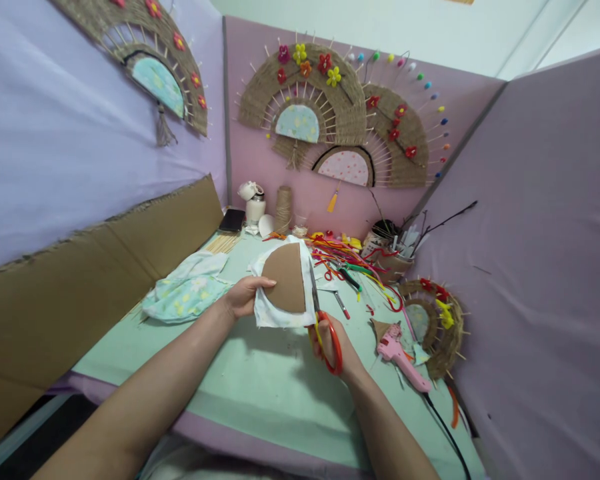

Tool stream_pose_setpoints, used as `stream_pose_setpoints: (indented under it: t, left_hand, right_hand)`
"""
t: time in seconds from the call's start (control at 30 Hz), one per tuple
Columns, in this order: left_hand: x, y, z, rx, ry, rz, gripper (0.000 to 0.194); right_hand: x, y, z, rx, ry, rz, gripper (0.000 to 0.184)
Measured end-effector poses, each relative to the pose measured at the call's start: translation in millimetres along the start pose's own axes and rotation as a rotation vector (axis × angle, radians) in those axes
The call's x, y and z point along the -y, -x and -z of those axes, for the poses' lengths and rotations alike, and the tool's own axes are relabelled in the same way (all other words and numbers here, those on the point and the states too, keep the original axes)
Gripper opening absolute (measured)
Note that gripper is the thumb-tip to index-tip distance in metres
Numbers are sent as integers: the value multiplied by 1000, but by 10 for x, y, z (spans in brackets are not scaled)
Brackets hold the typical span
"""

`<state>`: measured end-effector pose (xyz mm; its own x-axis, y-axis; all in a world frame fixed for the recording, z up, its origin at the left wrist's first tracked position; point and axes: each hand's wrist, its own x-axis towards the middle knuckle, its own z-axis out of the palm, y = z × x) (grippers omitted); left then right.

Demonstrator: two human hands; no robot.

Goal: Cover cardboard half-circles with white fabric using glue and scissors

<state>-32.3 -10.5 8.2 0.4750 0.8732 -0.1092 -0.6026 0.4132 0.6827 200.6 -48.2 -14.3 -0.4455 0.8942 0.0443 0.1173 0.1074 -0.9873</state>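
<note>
My left hand (pixel 249 295) grips the left side of a white fabric piece (pixel 273 318), thumb on top. Against that fabric lies a brown cardboard half-circle (pixel 286 279), its straight edge toward the right. In my right hand (pixel 341 350) are scissors (pixel 336 345) with red and yellow handles, fingers through the loops. Their blades run up along the fabric's right edge, beside the cardboard's straight side. How far the blades are apart is hard to make out. Both hands are held above the green-covered table.
Floral fabric (pixel 187 293) lies crumpled at left, near a cardboard wall (pixel 105 267). A pink glue gun (pixel 403 360) with a black cord rests at right. Behind are colourful pipe cleaners (pixel 347 257), pliers (pixel 350 278) and a twine spool (pixel 283 210). Woven fans (pixel 305 93) hang on the back panel.
</note>
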Motion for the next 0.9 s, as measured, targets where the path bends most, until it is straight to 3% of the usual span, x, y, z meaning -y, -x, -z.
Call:
stream_pose_setpoints:
  t: [0.57,0.9]
  left_hand:
    - [77,-22,-28,13,-2,57,52]
    - [84,-24,-46,-16,18,70,50]
  right_hand:
    - [129,31,-11,-50,15,14,63]
    - [23,-6,-13,-110,-1,-57,61]
